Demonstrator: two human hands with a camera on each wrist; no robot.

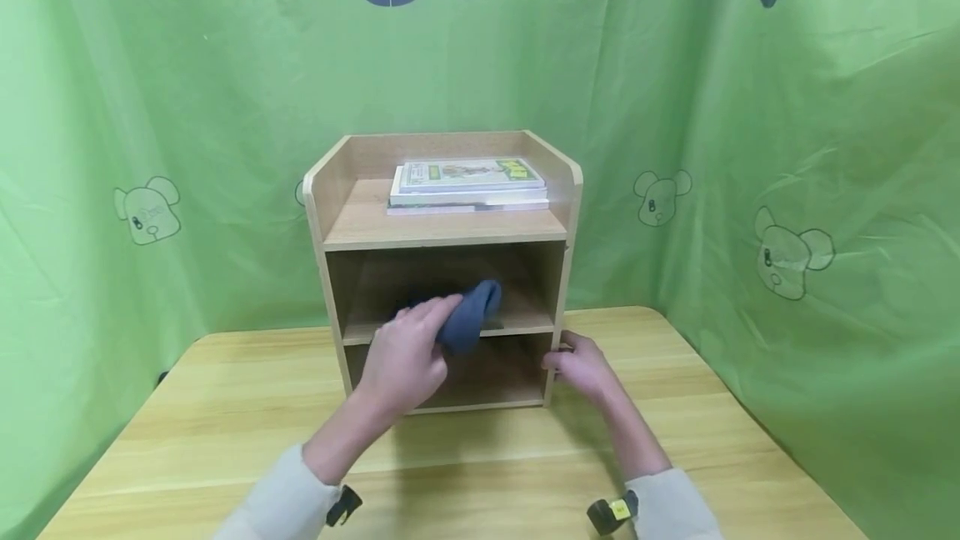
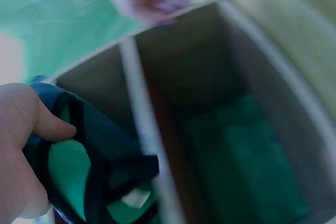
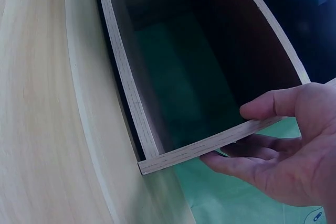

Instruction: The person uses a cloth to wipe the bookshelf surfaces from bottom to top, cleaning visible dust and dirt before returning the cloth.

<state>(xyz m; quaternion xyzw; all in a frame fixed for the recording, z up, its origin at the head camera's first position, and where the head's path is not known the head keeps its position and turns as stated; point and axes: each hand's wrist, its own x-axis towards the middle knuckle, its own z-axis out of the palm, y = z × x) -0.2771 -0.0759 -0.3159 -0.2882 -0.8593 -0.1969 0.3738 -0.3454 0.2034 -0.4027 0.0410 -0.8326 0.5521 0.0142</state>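
My left hand (image 1: 408,352) grips a blue fabric item (image 1: 467,319) in front of the middle compartment of a small wooden shelf unit (image 1: 447,242). In the left wrist view, the fabric item (image 2: 113,124) shows dark bands, green patches and a small white patch; its exact kind does not show. Thumb and part of the left hand (image 2: 23,145) appear at its edge. My right hand (image 1: 583,367) holds the unit's right side panel low down. The right wrist view has the thumb of this hand (image 3: 283,145) on the inside and fingers outside the panel edge (image 3: 210,144).
A stack of books (image 1: 468,186) lies on the unit's top shelf, between raised side walls. The unit stands on a light wooden table (image 1: 247,432). Green printed curtains (image 1: 225,90) hang behind and at both sides.
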